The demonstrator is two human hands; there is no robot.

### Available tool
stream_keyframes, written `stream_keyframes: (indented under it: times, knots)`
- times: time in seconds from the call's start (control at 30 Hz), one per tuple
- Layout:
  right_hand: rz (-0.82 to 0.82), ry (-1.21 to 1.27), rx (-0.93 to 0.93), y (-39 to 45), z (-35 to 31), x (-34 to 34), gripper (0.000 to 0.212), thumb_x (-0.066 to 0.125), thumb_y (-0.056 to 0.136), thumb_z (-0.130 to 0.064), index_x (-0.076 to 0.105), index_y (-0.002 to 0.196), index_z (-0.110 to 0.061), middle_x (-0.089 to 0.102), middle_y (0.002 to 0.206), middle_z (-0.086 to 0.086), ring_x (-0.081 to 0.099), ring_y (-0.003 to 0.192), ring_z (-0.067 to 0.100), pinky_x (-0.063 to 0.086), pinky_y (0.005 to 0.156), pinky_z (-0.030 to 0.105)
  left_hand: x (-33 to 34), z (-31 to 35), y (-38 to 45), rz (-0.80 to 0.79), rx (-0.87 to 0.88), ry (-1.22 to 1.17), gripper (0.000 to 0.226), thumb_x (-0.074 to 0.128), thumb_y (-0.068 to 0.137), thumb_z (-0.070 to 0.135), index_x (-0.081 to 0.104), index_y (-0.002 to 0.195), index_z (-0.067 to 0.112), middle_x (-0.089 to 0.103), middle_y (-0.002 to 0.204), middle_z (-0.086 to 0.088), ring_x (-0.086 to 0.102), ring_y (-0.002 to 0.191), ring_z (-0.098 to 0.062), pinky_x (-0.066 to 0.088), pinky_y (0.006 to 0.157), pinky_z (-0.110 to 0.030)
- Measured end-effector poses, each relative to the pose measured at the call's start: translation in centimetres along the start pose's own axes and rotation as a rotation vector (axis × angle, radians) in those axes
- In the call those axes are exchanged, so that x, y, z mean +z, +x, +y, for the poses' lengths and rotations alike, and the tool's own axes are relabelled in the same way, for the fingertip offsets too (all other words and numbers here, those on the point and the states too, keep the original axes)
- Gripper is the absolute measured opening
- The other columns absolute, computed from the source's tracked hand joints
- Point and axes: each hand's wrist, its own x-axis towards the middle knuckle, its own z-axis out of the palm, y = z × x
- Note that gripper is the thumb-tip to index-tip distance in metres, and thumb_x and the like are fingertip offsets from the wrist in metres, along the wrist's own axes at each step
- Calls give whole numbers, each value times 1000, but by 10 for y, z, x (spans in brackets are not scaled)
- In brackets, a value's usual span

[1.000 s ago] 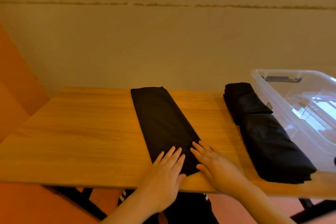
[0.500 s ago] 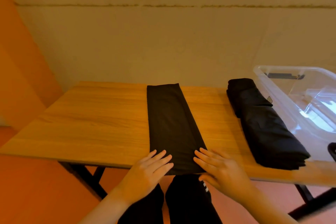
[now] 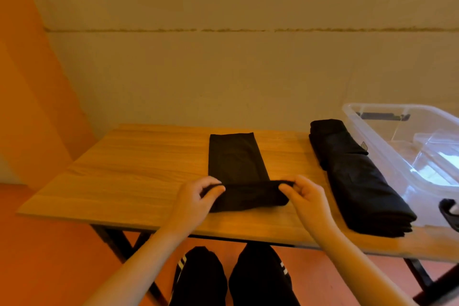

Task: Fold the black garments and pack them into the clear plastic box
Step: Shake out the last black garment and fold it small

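Both hands, left hand and right hand, pinch the near end of the black strip; I'd roll it evenly, keeping edges square on the table.

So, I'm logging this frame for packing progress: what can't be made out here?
Head view only:
- Clear plastic box: its right side is cut off by the frame edge, so its full contents can't be told.
- Folded stack: all black, number of garments unreadable.
- Garment being folded: its type can't be told.
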Motion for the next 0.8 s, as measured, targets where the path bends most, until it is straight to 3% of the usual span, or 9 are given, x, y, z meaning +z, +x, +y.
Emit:
stream_keyframes:
  times: [0.17,0.23,0.37,0.47,0.53,0.6,0.7,0.8]
  knots:
    - [-30,150,-2,8,-32,-7,18,56,88,-4,64,74,-14,66,60,-13,59,58,-4,46,56,9,-14,13,7,98,-59,-166,14,58,89,18,66,81,27,67,76,18,63,81,-3,48,68,-13]
    - [-60,167,12,2,-36,-8,25,55,88,-1,61,68,-15,63,54,-11,57,54,-5,44,53,8,-18,17,-1,83,-69,-206,7,62,85,29,68,82,25,69,78,15,64,81,-5,49,68,-15]
    - [-159,174,104,-9,-37,-10,30,52,89,2,55,63,-11,58,47,-8,55,48,-4,44,47,11,-18,19,-15,83,-108,-269,29,66,79,49,70,86,21,71,84,5,66,84,-9,54,70,-22]
    - [-204,188,175,-2,-35,-9,25,51,90,-1,58,69,-11,63,53,-8,61,54,-2,45,49,12,-16,18,-8,98,-133,-259,10,62,85,28,69,82,22,71,83,8,66,80,-6,52,65,-18]
    - [-230,188,234,11,-32,-9,19,50,92,-4,62,79,-10,69,66,-5,67,66,3,50,56,16,-14,13,4,91,-164,-245,11,60,87,16,68,81,22,70,75,5,66,77,-4,51,63,-15]
    - [-275,164,307,29,-25,-6,16,48,93,-7,64,96,-9,73,85,2,69,84,12,55,67,24,-13,6,21,88,-202,-225,11,61,86,14,66,81,22,69,78,4,66,77,-6,51,63,-16]
    - [-286,86,386,64,-10,0,18,49,94,-8,62,106,-10,70,97,5,68,91,15,55,78,29,-11,-9,52,63,-239,-173,10,62,87,15,65,81,22,68,82,1,66,81,-11,51,66,-20]
    - [-235,22,398,104,0,11,15,51,93,-12,60,106,-10,68,97,5,66,90,15,54,74,27,-7,-24,90,53,-275,-114,12,59,90,19,63,80,24,65,83,5,62,81,-8,46,62,-15]
